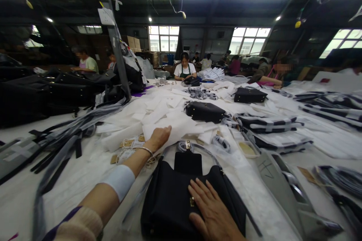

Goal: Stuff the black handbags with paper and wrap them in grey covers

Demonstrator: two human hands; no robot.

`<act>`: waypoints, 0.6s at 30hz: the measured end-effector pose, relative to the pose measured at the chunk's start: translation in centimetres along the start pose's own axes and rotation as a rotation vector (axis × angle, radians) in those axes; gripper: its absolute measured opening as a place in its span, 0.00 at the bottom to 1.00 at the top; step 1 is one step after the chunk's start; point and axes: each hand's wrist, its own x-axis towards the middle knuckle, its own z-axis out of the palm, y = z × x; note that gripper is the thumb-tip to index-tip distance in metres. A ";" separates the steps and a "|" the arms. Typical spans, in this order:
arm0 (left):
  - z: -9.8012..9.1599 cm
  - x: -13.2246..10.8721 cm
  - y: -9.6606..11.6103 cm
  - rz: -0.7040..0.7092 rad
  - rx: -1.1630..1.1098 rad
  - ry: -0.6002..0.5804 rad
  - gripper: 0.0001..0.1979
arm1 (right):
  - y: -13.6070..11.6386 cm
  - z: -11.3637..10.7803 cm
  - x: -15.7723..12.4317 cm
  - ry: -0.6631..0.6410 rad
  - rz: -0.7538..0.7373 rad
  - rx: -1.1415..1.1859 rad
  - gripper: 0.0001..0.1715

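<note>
A black handbag (166, 199) lies on the white-covered table in front of me, its flap turned up toward the far side, with a gold clasp at the flap's tip. My right hand (210, 211) rests flat on the bag's front beside a gold lock plate (192, 201), fingers stretched. Beyond the bag on the left, my left hand (161, 138) is closed at the near edge of the white paper sheets (181, 126); it is too small to tell whether a sheet is between its fingers. Paper tags with strings (128, 150) lie beside my left wrist.
Black straps (68, 143) and a metal post (118, 45) stand left. Further off are another black bag (205, 111) and wrapped straps (222, 143). Right are a clear tray (247, 148) and a grey panel (278, 180). A person (185, 69) works across the table.
</note>
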 end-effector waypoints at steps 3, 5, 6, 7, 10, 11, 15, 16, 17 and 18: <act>-4.3 -0.3 -1.3 -0.108 0.060 0.168 0.12 | -0.5 -0.9 0.1 -0.043 0.062 0.073 0.35; -6.7 -1.7 -0.8 -0.086 0.079 0.266 0.13 | -0.8 -1.2 0.2 -0.057 0.093 0.100 0.34; -7.5 -3.0 0.0 -0.048 0.080 0.298 0.15 | -0.9 -1.2 0.2 -0.063 0.104 0.106 0.34; -7.8 -4.6 1.2 0.004 0.078 0.311 0.15 | -1.0 -1.2 0.2 -0.069 0.111 0.110 0.34; -6.1 -10.5 6.3 0.360 0.019 0.284 0.13 | -1.2 -0.8 -0.1 -0.067 0.162 0.115 0.34; -4.8 -12.4 8.1 0.424 0.005 0.229 0.12 | -1.2 -0.7 -0.3 -0.057 0.177 0.117 0.32; 0.6 -17.3 12.9 0.398 -0.052 0.017 0.08 | -1.2 -0.3 -1.0 -0.062 0.118 0.170 0.23; 1.5 -17.7 13.4 0.376 -0.067 0.000 0.08 | -1.2 -0.3 -1.1 -0.070 0.112 0.189 0.23; 2.3 -17.9 13.6 0.365 -0.081 0.001 0.09 | -1.2 -0.3 -1.1 -0.073 0.126 0.208 0.23; 2.8 -18.0 13.7 0.370 -0.089 0.020 0.10 | -1.2 -0.4 -1.1 -0.072 0.149 0.225 0.22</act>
